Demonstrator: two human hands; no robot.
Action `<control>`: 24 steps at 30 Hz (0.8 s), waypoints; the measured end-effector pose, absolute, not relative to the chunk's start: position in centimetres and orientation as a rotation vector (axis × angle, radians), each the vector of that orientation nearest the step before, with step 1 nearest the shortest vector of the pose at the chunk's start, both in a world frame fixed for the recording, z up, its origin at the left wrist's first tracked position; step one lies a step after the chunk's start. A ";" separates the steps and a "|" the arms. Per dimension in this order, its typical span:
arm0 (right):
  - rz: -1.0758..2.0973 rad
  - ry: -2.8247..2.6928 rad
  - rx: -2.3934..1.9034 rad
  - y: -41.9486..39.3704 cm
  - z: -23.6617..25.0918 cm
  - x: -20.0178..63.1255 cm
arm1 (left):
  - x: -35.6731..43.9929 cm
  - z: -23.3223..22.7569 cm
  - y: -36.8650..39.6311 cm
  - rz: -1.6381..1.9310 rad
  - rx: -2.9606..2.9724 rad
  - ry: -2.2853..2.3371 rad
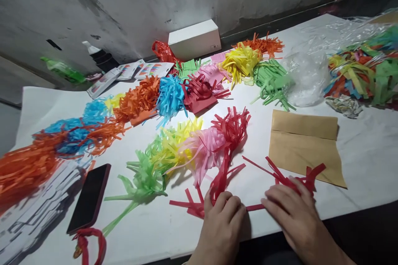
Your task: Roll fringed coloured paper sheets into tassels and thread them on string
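Note:
At the front edge of the white-covered table lies a red fringed paper tassel (193,208), its strips splayed at both ends and a narrow red band running between my hands. My left hand (222,219) has its fingers curled over the left part of the tassel. The right part is under the fingers of my right hand (294,215), which press down on it with loose strips poking out around them. Just beyond my left hand, a finished-looking row of tassels holds red (231,126), pink (207,145), yellow (174,149) and light green (144,180) paper.
A brown paper piece (306,151) lies beyond my right hand. To the left are a phone (90,198), a red cord (101,242) and white slit paper (43,207). Colourful fringes (171,95), a white box (194,41) and clear plastic (307,76) stretch along the back.

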State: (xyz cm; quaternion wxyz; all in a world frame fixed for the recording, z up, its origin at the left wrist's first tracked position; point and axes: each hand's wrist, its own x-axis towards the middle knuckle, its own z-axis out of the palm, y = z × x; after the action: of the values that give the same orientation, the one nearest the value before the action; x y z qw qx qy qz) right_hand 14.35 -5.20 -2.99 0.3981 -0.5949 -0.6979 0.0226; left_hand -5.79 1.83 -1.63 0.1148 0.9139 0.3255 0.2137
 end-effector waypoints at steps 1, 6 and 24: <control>0.059 -1.829 -1.448 -5.2 -3.1 14.4 | -5.7 -1.7 1.9 0.610 2.718 0.926; 0.006 -1.993 -1.408 -4.4 -3.4 14.1 | -4.7 -2.4 2.0 0.635 2.756 0.962; 0.114 -1.636 -1.081 -5.4 1.5 14.6 | -2.5 0.3 -0.8 0.631 1.274 0.779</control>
State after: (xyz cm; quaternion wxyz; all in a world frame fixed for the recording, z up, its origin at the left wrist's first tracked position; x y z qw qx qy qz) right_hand 14.57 -5.44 1.49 0.5555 -0.4576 -0.6926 0.0482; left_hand -2.55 -0.79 0.34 0.6892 0.5693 0.3482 0.2822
